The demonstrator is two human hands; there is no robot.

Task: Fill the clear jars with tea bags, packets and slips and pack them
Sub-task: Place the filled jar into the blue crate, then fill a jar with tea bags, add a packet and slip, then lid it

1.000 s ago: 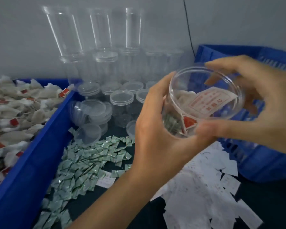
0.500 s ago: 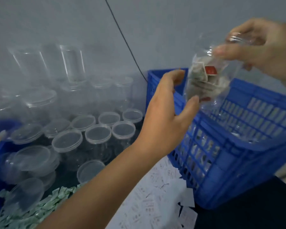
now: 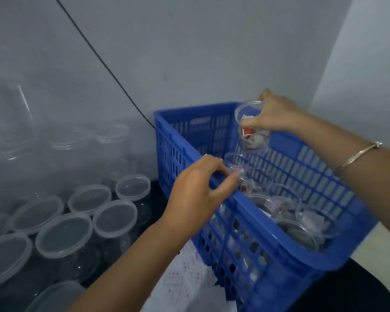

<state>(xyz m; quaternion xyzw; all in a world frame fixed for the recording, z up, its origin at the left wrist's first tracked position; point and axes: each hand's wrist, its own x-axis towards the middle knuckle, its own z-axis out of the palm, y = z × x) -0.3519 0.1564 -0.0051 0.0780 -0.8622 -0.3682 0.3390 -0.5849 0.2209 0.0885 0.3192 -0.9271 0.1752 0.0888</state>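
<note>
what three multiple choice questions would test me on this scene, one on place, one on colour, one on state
1. Where is the jar in the right hand?
A on the table
B over the crate
C on a lid

2. What colour is the crate?
A red
B blue
C green

3. The held jar is
A empty
B lidded
C filled, lidless

Answers:
1 B, it hangs above the packed jars inside the crate.
2 B, its walls are blue.
3 C, tea bags show under an open rim.
</note>
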